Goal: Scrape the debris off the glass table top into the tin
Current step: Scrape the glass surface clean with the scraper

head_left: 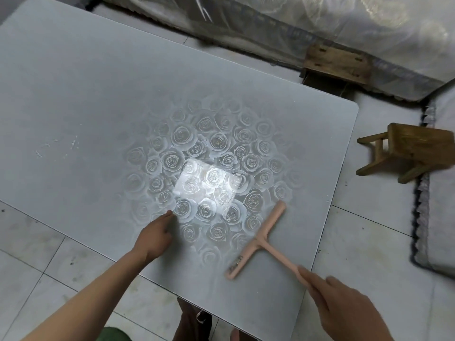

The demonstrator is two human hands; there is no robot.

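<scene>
A frosted glass table top (pixel 86 99) with a printed rose pattern fills most of the view. Small white debris specks (pixel 56 147) lie on its left part. A pink T-shaped scraper (pixel 258 239) lies flat on the glass near the right front corner. My right hand (pixel 344 308) grips the end of its handle. My left hand (pixel 155 236) rests on the glass left of the scraper with its fingers curled, holding nothing that I can see. No tin is in view.
A small wooden stool (pixel 411 150) stands on the tiled floor right of the table. A plastic-wrapped mattress (pixel 320 28) and a wooden block (pixel 337 62) lie beyond the far edge. A grey rug edge (pixel 433 242) is at the right.
</scene>
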